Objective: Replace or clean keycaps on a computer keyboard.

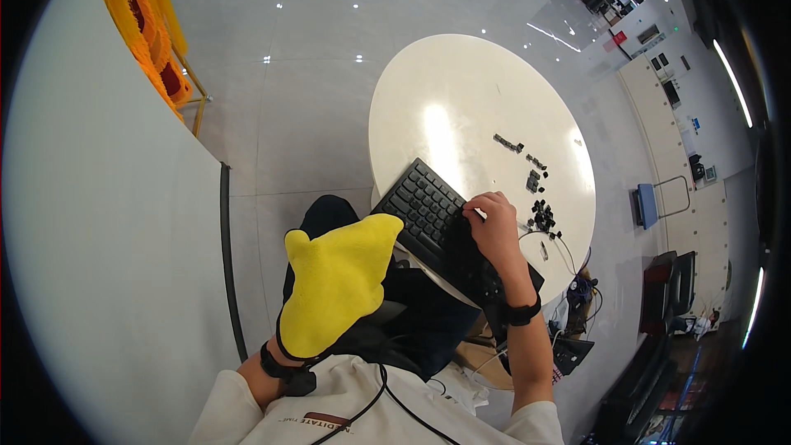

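Note:
A black keyboard (420, 213) lies slantwise at the near edge of the white table. Keycaps show on its left part, while its right part is darker and partly behind my right arm. My right hand (495, 229) is over its middle, with the thumb and fingers drawn together at the far edge; what they pinch is too small to make out. A yellow cloth (338, 280) covers my left hand completely, from the wrist to the fingertips, so its fingers are hidden. One tip of the cloth comes up to the keyboard's left near corner.
Loose black keycaps (541, 216) lie in a pile and short rows right of the keyboard on the round white table (470, 74). A thin cable (568, 249) curves over the table's right edge. A white panel (124, 222) stands at left; a blue trolley (646, 204) is far right.

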Motion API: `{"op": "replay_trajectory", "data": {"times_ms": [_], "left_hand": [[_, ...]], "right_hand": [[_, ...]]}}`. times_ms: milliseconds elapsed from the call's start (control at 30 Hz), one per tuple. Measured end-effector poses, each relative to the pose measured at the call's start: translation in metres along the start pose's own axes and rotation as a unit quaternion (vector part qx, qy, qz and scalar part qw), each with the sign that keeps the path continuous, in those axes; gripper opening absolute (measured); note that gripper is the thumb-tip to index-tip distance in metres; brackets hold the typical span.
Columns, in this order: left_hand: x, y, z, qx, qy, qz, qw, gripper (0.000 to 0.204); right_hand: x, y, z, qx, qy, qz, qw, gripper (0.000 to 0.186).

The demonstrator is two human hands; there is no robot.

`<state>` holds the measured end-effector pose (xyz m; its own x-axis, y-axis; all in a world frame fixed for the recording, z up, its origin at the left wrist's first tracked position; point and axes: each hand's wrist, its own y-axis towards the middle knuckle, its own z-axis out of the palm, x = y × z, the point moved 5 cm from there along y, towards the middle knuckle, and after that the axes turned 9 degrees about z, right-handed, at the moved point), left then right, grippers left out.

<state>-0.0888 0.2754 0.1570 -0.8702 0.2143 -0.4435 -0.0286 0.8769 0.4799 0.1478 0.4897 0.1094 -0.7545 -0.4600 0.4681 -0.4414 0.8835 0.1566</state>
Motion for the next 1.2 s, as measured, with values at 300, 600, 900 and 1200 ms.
{"op": "replay_trajectory", "data": {"times_ms": [300, 600, 900, 1200], "left_hand": [[-0.002, 0.003, -0.003, 0.002, 0.005, 0.001, 1.0, 0.061], [-0.004, 0.006, 0.007, 0.005, -0.001, 0.007, 1.0, 0.062], [-0.008, 0.01, -0.006, 0.006, 0.011, 0.006, 1.0, 0.063], [-0.013, 0.01, -0.006, 0.001, 0.005, 0.011, 1.0, 0.063]], "right_hand": [[-0.001, -0.004, 0.001, -0.014, 0.002, -0.016, 1.0, 0.011], [0.007, -0.016, 0.0, -0.033, 0.027, -0.038, 0.998, 0.009], [0.003, -0.005, 0.005, 0.017, 0.023, -0.02, 0.999, 0.007], [-0.015, -0.02, -0.001, -0.001, 0.032, 0.005, 0.999, 0.01]]}}
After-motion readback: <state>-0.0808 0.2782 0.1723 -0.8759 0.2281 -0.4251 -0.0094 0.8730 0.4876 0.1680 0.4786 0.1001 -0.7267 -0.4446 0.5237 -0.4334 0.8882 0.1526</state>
